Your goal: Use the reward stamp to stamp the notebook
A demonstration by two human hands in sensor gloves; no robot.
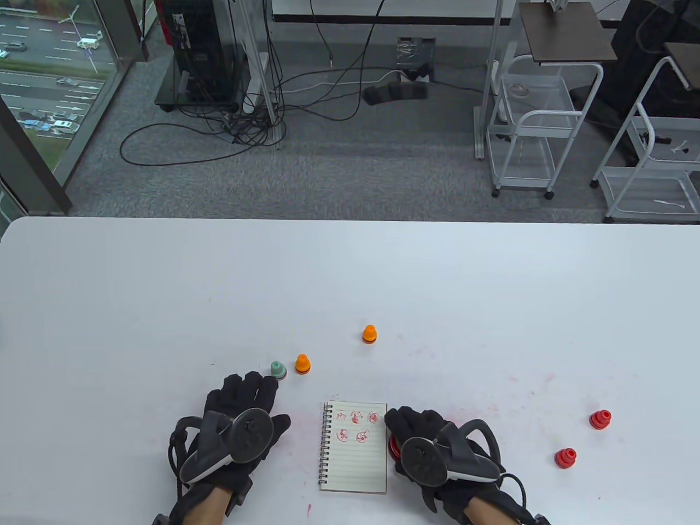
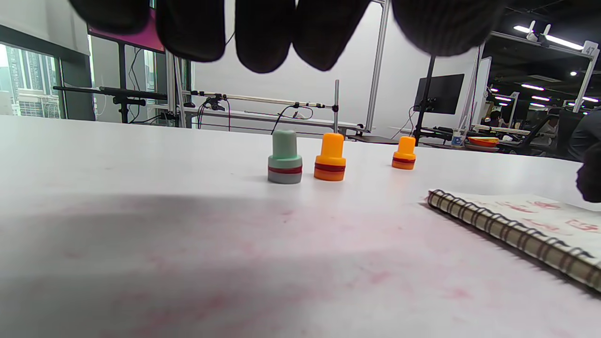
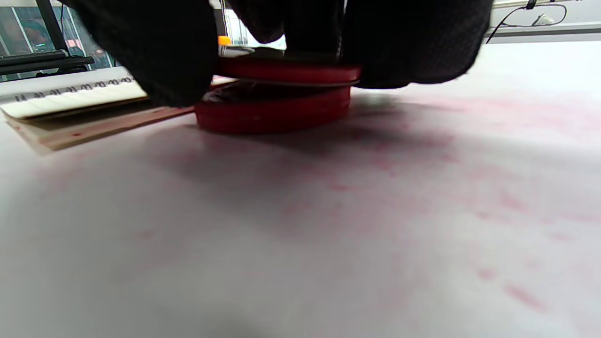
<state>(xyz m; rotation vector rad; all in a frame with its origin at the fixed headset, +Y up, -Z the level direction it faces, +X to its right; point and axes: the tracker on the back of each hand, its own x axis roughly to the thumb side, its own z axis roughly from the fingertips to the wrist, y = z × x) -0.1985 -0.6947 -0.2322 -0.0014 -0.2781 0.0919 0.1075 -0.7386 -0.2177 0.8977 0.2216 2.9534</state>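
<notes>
Right under my right hand [image 1: 424, 437] sits a round red ink pad case [image 3: 274, 110], and my gloved fingers [image 3: 155, 51] curl down around its lid [image 3: 286, 72], thumb on one side and the others on the far side. That lid sits slightly raised above the red base, with a dark gap showing between the two. Case and hand lie just beside the right edge of the spiral notebook [image 1: 354, 447], which lies flat and open on the white table [image 1: 350, 273] with five red stamp prints on its lined page.

On the other side of the notebook, my left hand [image 1: 240, 415] lies palm down, fingers stretched forward and loose, holding nothing. Its fingertips [image 1: 268, 383] reach close to a pale green stamp [image 1: 279, 369] without gripping it; whether they touch it I cannot tell. Just beside that one stands an orange stamp [image 1: 302, 363], and a second orange stamp [image 1: 369, 334] stands farther back, beyond the notebook's top edge. All three are upright.

Well off to my right stand two red stamps, one nearer me [image 1: 565, 458] and one farther back [image 1: 600, 419]. Faint pink ink smears mark the tabletop around the notebook and toward the red stamps.
</notes>
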